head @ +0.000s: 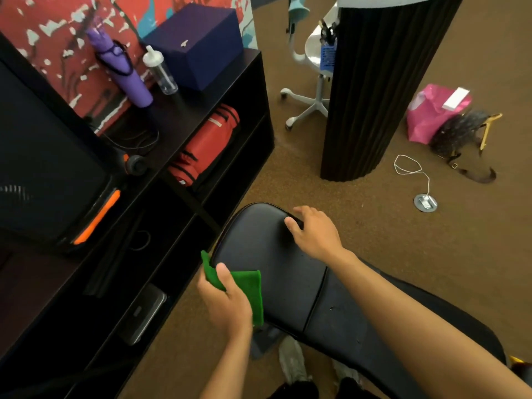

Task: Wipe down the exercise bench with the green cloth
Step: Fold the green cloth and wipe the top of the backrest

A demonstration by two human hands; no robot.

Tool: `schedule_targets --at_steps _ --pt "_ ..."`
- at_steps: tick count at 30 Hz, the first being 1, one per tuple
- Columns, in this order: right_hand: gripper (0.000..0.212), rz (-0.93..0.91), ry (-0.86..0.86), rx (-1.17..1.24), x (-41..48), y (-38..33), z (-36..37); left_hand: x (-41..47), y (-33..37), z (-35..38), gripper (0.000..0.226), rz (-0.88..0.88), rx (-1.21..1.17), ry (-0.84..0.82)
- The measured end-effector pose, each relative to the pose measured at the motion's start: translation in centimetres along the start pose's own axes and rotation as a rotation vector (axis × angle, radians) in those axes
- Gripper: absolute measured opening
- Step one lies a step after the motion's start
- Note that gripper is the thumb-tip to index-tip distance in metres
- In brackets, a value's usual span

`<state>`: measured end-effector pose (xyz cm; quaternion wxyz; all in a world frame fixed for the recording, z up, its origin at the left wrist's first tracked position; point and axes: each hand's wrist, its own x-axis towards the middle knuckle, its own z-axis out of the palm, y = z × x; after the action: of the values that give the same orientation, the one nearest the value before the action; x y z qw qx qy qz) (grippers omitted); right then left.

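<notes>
The exercise bench [267, 254] has black padded cushions and runs from the middle of the view toward the lower right. A folded green cloth [249, 289] lies over the left edge of the front cushion. My left hand [227, 300] grips the cloth, thumb on top, pressing it against the cushion's side. My right hand [312, 228] rests on the cushion's far right edge, its fingers curled over the rim.
A black shelf unit [201, 156] stands close on the left, holding a red rolled mat [207, 145], a purple bottle [123, 70], a clear bottle [161, 70] and a blue box [198, 44]. A dark ribbed column [371, 90], white chair [311, 82], pink bag [431, 113] and floor cable [411, 171] lie beyond. My shoes [293, 361] are under the bench.
</notes>
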<state>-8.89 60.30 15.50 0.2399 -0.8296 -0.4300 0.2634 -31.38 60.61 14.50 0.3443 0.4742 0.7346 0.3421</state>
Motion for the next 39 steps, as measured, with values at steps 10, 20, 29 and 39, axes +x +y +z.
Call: schedule_targets --at_steps 10,20,29,39 --pt "0.058 -0.026 -0.027 -0.057 0.6 0.2 -0.4 -0.1 -0.5 1.7 0.066 0.024 -0.109 0.075" --pt "0.059 0.041 -0.035 0.028 -0.1 1.4 -0.9 7.8 7.5 0.7 0.062 0.347 0.661 -0.451" --pt "0.05 0.15 0.055 0.04 -2.4 4.5 -1.8 11.2 14.9 10.3 0.083 0.651 1.094 -0.844" --pt "0.052 0.408 0.098 0.042 -7.6 11.6 -3.1 3.3 15.4 21.9 0.091 0.762 1.681 -1.333"
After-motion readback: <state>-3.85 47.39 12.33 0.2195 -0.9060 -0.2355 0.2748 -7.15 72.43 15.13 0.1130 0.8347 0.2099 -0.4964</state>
